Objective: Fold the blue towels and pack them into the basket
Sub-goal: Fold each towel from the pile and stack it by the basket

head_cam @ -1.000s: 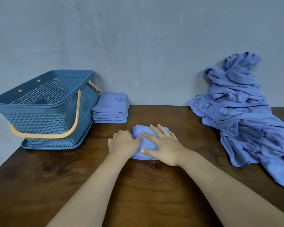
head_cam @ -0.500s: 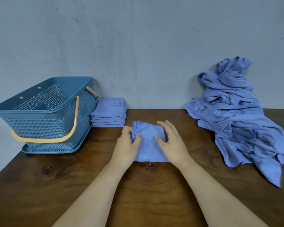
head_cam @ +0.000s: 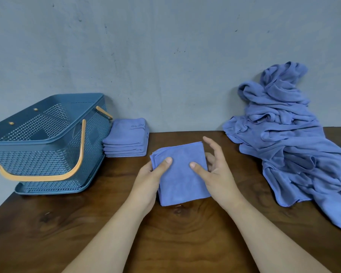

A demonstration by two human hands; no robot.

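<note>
So, worktop point(head_cam: 47, 233): dark wood set against a grey wall point(head_cam: 165, 56). It carries everything, and its bare middle serves as the folding spot.
Loose heap point(head_cam: 289, 154): unfolded blue towels at 2 o'clock from the folding spot, leaning on the wall and spilling toward the near right edge. This is likely the supply, left within easy reach on that side.
Basket point(head_cam: 37, 160): blue perforated plastic at 9 o'clock, with an orange handle swung down across its front. No towel shows inside, so packing looks not yet begun.
Folded stack point(head_cam: 126, 138): several squared towels at 11 o'clock, just beside the basket's right wall, probably staged to go in together.
Folded towel point(head_cam: 182, 174): a small square at the centre, held at either side with its far edge raised. Whether the near edge rests on the wood I cannot tell.
Left hand point(head_cam: 150, 180): grips the left edge, thumb on top, fingers hidden beneath.
Right hand point(head_cam: 217, 174): thumb pressed on top near the right edge, other fingers curled behind it, forefinger lifted clear. The two-sided hold probably keeps the layers from sliding apart.
Step, as I judge it: this towel's folding is finished and it is due for the stack at 11 o'clock.
</note>
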